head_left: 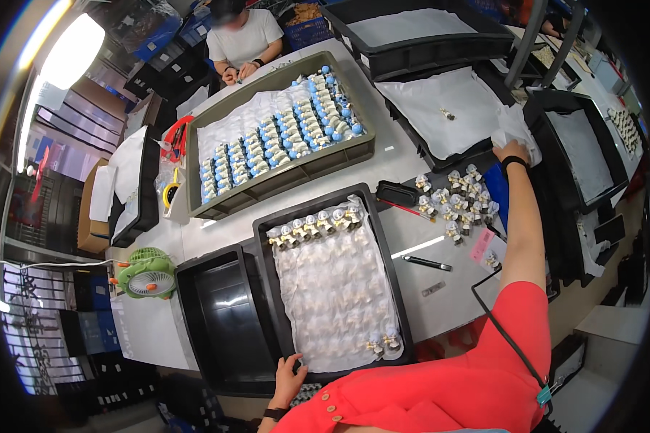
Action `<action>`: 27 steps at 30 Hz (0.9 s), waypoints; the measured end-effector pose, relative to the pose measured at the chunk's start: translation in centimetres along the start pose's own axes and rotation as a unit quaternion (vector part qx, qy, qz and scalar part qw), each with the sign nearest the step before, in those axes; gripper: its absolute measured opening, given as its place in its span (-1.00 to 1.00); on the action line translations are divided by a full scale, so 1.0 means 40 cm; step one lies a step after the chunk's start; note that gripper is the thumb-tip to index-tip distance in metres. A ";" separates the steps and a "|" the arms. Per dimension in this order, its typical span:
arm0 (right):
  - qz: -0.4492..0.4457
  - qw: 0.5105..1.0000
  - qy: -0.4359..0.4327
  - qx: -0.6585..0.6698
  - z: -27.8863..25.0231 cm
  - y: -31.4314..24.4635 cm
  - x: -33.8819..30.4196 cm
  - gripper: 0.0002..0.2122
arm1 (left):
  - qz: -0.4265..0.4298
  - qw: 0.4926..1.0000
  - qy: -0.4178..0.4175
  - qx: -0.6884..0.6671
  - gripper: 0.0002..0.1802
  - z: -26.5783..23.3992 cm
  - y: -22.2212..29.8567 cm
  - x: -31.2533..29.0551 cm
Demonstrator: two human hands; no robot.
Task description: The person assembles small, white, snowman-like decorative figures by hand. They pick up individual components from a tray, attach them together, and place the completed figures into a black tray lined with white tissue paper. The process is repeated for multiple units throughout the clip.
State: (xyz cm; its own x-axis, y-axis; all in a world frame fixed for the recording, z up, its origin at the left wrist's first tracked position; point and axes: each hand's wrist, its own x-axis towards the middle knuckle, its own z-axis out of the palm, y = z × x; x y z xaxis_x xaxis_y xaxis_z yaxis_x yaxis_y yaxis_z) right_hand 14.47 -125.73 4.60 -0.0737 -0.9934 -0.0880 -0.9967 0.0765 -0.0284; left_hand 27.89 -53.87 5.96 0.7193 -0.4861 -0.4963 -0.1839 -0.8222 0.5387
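Note:
My right hand [511,150] reaches far to the right and grips a bunched white liner sheet [518,130] at the corner of a lined black tray [435,157]. One small figurine [447,114] lies on that tray's liner. My left hand [287,377], fingers apart, rests at the near left corner of another black tray [404,317], with nothing visible in it. That tray's white liner [336,289] is bumpy; a row of small white-headed figurines [312,225] lies along its far end. A few more figurines [383,344] sit in its near right corner.
Loose figurines [458,202] cluster on the table beside a small black dish [397,193], a red pen and black tweezers [426,263]. A big olive tray [282,177] holds rows of blue-and-white figurines. Left are a black tray [227,317] and green fan [148,274]. A co-worker [245,43] sits opposite.

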 end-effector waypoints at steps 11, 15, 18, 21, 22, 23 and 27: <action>-0.319 0.902 -0.086 0.278 0.062 -0.277 -0.189 -0.62 | -0.027 1.000 -0.003 -0.001 -0.61 0.009 0.006 -0.005; -0.319 0.898 -0.033 0.302 0.127 -0.304 -0.130 -0.72 | -0.039 0.999 -0.016 0.002 -0.59 0.007 0.015 -0.024; -0.265 0.893 -0.092 0.352 0.165 -0.283 -0.043 -0.81 | -0.024 1.000 0.000 0.000 -0.58 0.025 -0.011 -0.037; -0.233 0.825 -0.201 0.474 0.208 -0.253 0.036 -0.83 | -0.041 0.999 -0.006 -0.008 -0.57 0.022 -0.006 -0.035; -0.225 0.793 -0.233 0.517 0.221 -0.243 0.058 -0.83 | -0.036 0.999 -0.005 -0.008 -0.56 0.018 -0.002 -0.033; -0.217 0.791 -0.251 0.515 0.191 -0.255 0.036 -0.84 | -0.036 0.999 0.000 -0.012 -0.56 0.024 0.000 -0.036; -0.204 0.799 -0.282 0.490 0.074 -0.252 -0.053 -0.87 | -0.032 0.999 0.004 0.000 -0.54 0.033 -0.007 -0.036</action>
State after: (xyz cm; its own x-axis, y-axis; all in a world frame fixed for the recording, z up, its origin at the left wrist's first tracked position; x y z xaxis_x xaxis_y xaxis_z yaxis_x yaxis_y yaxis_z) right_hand 24.77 -124.14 2.13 0.5541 -0.7769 -0.2992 -0.4073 0.0604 -0.9113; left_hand 26.01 -53.33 5.64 0.7346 -0.4301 -0.5247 -0.1372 -0.8516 0.5059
